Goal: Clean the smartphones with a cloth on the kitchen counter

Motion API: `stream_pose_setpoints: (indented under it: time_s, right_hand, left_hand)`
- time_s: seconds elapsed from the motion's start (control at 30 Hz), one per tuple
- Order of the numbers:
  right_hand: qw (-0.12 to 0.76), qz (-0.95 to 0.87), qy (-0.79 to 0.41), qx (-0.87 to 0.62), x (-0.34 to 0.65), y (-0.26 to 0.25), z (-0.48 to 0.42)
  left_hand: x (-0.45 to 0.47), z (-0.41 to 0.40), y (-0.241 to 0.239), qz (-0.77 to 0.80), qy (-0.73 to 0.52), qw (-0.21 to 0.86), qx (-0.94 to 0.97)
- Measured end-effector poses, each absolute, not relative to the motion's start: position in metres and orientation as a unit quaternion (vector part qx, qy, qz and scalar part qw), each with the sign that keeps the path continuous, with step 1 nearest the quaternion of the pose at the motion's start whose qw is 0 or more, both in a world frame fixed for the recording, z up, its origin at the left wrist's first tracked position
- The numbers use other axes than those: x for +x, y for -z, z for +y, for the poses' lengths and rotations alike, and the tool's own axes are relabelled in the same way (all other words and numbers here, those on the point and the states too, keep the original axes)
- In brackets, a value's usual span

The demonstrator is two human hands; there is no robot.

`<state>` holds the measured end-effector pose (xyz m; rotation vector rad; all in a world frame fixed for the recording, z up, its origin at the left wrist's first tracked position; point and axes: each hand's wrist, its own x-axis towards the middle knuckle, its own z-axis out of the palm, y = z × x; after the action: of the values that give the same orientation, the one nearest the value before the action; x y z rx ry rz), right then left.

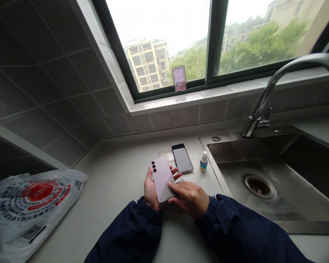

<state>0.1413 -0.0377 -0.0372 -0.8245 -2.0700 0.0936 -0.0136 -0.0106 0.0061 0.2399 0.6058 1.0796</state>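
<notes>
A pale pink smartphone (162, 175) lies back side up in my left hand (151, 190), its camera lenses at the top left. The fingers of that hand wrap round it from below, and their tips show past its right edge. My right hand (190, 197) rests over the phone's lower right part, fingers bent and pressed together. A small pale bit shows by its fingertips; I cannot make out what it is. Beyond the hands, a second phone (182, 157) with a grey face and dark top lies on the counter, next to a clear phone case (167, 156).
A small white bottle (203, 162) with a blue and yellow label stands by the sink rim. The steel sink (296, 182) and faucet (263, 98) are at right. A printed plastic bag (35, 208) lies at left on the counter (106, 182). A window fills the back.
</notes>
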Motion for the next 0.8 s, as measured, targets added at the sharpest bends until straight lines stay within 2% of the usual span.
stream_pose_setpoints:
  time_s: [0.3,0.53,0.8]
  right_hand:
    - [0.394,-0.852,-0.016,-0.346,0.1424,0.0375,-0.0378]
    - [0.407,-0.857,0.017,-0.315,0.1407,0.0451,-0.0347]
    - [0.374,-0.849,-0.012,-0.373,0.1415,0.0398,-0.0398]
  left_hand:
    - [-0.0119,-0.0136,-0.0112,0.274,-0.477,0.823,0.141]
    - [-0.0164,-0.0098,-0.0123,0.315,-0.492,0.8,0.132]
    - [-0.0099,-0.0135,-0.0116,0.284,-0.467,0.823,0.155]
